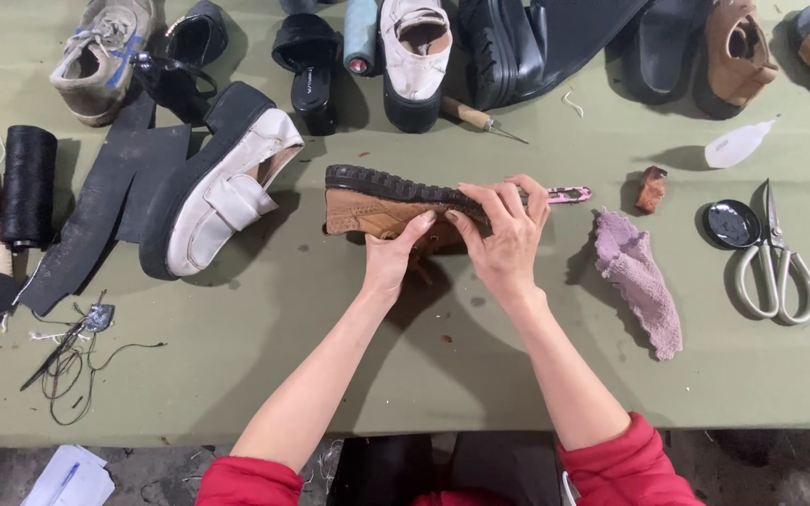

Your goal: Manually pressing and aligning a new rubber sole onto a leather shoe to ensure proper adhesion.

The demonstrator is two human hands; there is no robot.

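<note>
A brown shoe (367,208) with a dark ridged sole lies on its side at the middle of the green table (330,375), sole edge turned up and away from me. My left hand (394,253) grips its upper from the near side. My right hand (505,230) clasps the heel end, fingers over the sole. A pink-handled tool (569,195) sticks out to the right from under my right fingers; which hand holds it I cannot tell.
A white-and-black platform shoe (217,187) and black rubber strips (96,206) lie left. A black thread spool (28,183) stands far left. A pink cloth (639,276), scissors (775,262), a round tin lid (733,223) and a white glue bottle (738,143) lie right. Several shoes line the far edge.
</note>
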